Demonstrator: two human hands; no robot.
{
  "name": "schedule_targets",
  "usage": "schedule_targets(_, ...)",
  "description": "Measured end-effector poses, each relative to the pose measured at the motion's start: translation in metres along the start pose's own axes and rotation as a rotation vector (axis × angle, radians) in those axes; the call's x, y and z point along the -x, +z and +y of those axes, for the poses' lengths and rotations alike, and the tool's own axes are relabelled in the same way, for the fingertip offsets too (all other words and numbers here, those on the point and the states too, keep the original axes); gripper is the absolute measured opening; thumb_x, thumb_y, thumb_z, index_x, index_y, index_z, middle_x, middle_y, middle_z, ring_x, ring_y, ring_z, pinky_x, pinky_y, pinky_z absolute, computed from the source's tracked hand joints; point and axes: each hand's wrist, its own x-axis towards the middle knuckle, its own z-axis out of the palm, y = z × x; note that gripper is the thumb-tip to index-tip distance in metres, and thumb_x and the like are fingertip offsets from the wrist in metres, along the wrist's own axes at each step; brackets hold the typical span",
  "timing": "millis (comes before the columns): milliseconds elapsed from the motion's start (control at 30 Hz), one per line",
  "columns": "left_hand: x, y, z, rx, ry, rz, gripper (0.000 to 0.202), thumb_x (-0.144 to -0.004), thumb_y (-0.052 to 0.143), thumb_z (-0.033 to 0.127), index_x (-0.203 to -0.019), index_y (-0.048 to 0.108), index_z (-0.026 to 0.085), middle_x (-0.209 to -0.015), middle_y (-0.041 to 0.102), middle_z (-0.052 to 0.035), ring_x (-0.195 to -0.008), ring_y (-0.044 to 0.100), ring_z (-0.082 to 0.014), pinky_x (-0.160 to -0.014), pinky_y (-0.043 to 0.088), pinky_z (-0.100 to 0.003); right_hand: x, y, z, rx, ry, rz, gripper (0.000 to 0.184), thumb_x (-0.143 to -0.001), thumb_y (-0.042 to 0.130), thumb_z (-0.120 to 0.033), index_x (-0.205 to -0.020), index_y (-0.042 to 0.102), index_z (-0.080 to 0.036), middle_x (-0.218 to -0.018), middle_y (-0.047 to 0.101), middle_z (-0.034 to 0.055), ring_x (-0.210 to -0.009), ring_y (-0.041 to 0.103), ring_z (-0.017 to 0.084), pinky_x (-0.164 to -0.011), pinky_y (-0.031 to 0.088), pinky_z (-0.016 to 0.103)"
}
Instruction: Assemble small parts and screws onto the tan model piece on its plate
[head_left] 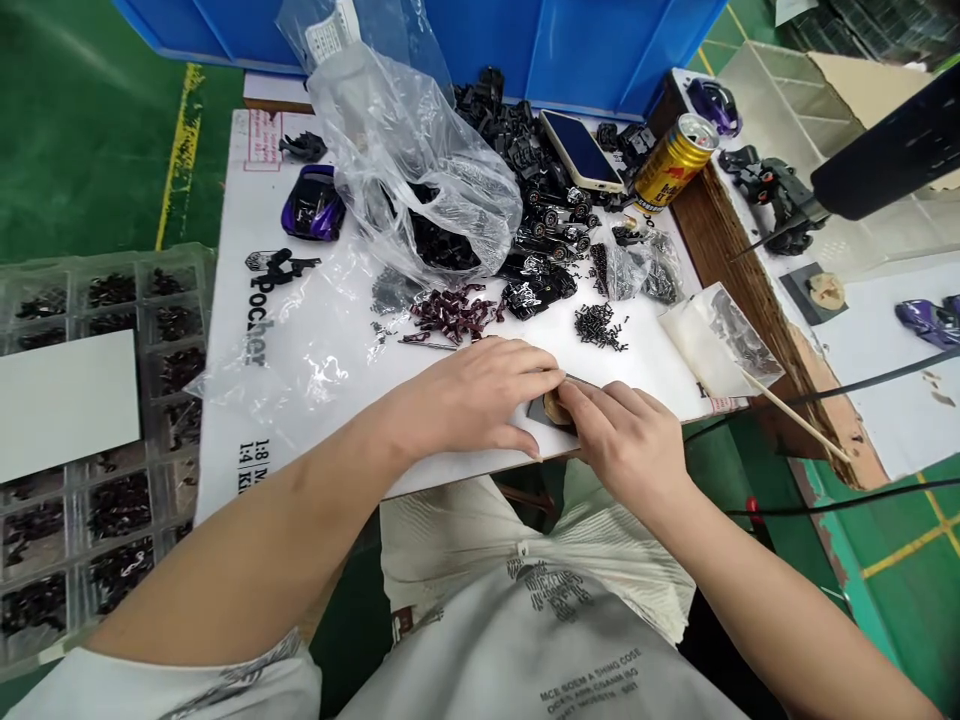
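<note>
My left hand [480,395] lies palm down on the white board [300,400] near its front edge, fingers together over a small dark pad [541,410]. My right hand [626,435] meets it from the right, its fingers pinched on a small tan piece [556,405] resting on that pad. What the left fingers hold, if anything, is hidden. Just beyond the hands lie dark red small parts [454,312] and a heap of black screws [600,325].
A clear plastic bag [409,160] with black parts, a purple toy car body [313,203], black chassis pieces [551,225], a phone [581,150] and a yellow can [675,163] crowd the board's far side. Trays of black parts [112,490] stand left. Blue bins [570,45] behind.
</note>
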Motion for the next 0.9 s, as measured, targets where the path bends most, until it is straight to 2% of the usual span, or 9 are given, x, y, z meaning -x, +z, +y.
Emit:
schedule_targets(200, 0.000, 0.006, 0.000, -0.052, 0.032, 0.009, 0.082, -0.081, 0.084, 0.062, -0.143, 0.057, 0.015, -0.153, 0.058, -0.0178, -0.143, 0.053, -0.0340, -0.119, 0.040, -0.044, 0.004, 0.004, -0.007, -0.029, 0.098, 0.030, 0.022, -0.104, 0.058, -0.014, -0.125, 0.064, -0.017, -0.108, 0.080, 0.0037, -0.077, 0.060, 0.019, -0.066, 0.046, 0.035)
schedule_targets(333, 0.001, 0.010, -0.001, -0.028, 0.034, 0.023, 0.089, -0.083, 0.078, 0.068, -0.148, 0.054, 0.012, -0.156, 0.055, -0.0208, -0.146, 0.050, -0.0364, -0.120, 0.041, -0.049, 0.004, 0.005, -0.004, -0.264, 0.250, 0.028, 0.017, -0.104, 0.058, -0.016, -0.117, 0.068, -0.018, -0.100, 0.077, 0.0063, -0.083, 0.065, 0.020, -0.072, 0.054, 0.034)
schedule_targets(467, 0.003, 0.010, -0.004, -0.005, 0.057, 0.054, 0.085, -0.084, 0.079, 0.066, -0.149, 0.054, 0.016, -0.158, 0.054, -0.0181, -0.147, 0.051, -0.0340, -0.123, 0.040, -0.046, 0.008, 0.006, -0.003, -0.462, 0.367, 0.030, 0.018, -0.106, 0.056, -0.021, -0.113, 0.071, -0.020, -0.097, 0.071, 0.0083, -0.091, 0.067, 0.022, -0.078, 0.059, 0.037)
schedule_targets(567, 0.004, 0.010, -0.006, -0.001, 0.081, 0.046, 0.082, -0.085, 0.078, 0.066, -0.148, 0.056, 0.017, -0.159, 0.053, -0.0180, -0.147, 0.051, -0.0345, -0.125, 0.039, -0.048, 0.015, 0.007, -0.002, -0.495, 0.379, 0.068, 0.017, -0.104, 0.058, -0.021, -0.116, 0.071, -0.020, -0.103, 0.068, 0.0099, -0.096, 0.067, 0.023, -0.082, 0.060, 0.040)
schedule_targets(733, 0.001, 0.012, -0.007, -0.007, 0.078, 0.089, 0.077, -0.084, 0.080, 0.063, -0.143, 0.060, 0.018, -0.153, 0.059, -0.0179, -0.141, 0.058, -0.0352, -0.122, 0.043, -0.051, 0.020, 0.008, 0.000, -0.402, 0.290, 0.058, 0.025, -0.102, 0.062, -0.025, -0.127, 0.067, -0.020, -0.115, 0.068, 0.0133, -0.101, 0.066, 0.027, -0.085, 0.061, 0.046)
schedule_targets(800, 0.000, 0.011, -0.004, -0.009, 0.075, 0.109, 0.078, -0.084, 0.079, 0.066, -0.143, 0.060, 0.017, -0.150, 0.061, -0.0190, -0.139, 0.059, -0.0360, -0.119, 0.046, -0.051, 0.019, 0.005, -0.001, -0.409, 0.287, 0.067, 0.030, -0.102, 0.063, -0.025, -0.131, 0.065, -0.023, -0.117, 0.069, 0.0132, -0.101, 0.068, 0.029, -0.084, 0.063, 0.047)
schedule_targets(900, 0.001, 0.003, 0.005, -0.019, 0.088, 0.117, 0.078, -0.086, 0.073, 0.071, -0.140, 0.062, 0.015, -0.146, 0.065, -0.0185, -0.135, 0.063, -0.0346, -0.116, 0.050, -0.048, 0.027, -0.002, -0.006, -0.454, 0.322, 0.164, 0.043, -0.100, 0.060, -0.020, -0.141, 0.059, -0.032, -0.114, 0.071, 0.0125, -0.096, 0.073, 0.031, -0.077, 0.067, 0.047)
